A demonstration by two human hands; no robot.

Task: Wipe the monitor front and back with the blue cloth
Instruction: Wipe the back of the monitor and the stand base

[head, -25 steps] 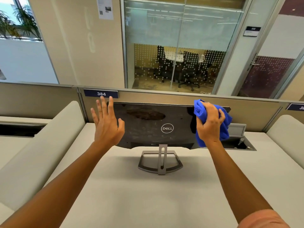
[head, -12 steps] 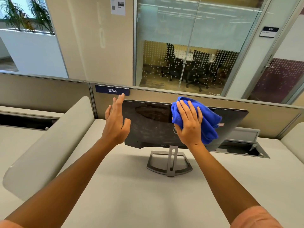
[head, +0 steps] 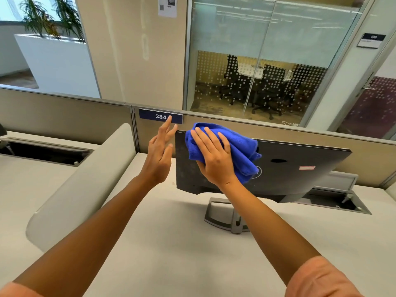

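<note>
Since a second ago my right hand (head: 215,159) has carried the blue cloth (head: 235,151) from the right end of the monitor's back across to its left part, and my left hand (head: 159,155) has come off the panel to hover just beside the left edge.

Going left to right: one rounded grey divider (head: 81,185) bounds the white desk (head: 171,243) on my left. My left hand is spread, fingers straight, gripping nothing; its fingertips overlap the one blue "384" plate (head: 154,116) on the beige partition (head: 64,112). One monitor (head: 300,179) stands on one grey stand (head: 225,219), its dark back toward me. My right hand lies flat, fingers straight, pressing the bunched cloth against the upper left of that back. One small pink sticker (head: 306,168) sits further right. One open cable hatch (head: 334,200) lies behind the monitor's right end, and bare desk lies between me and the stand.
</note>
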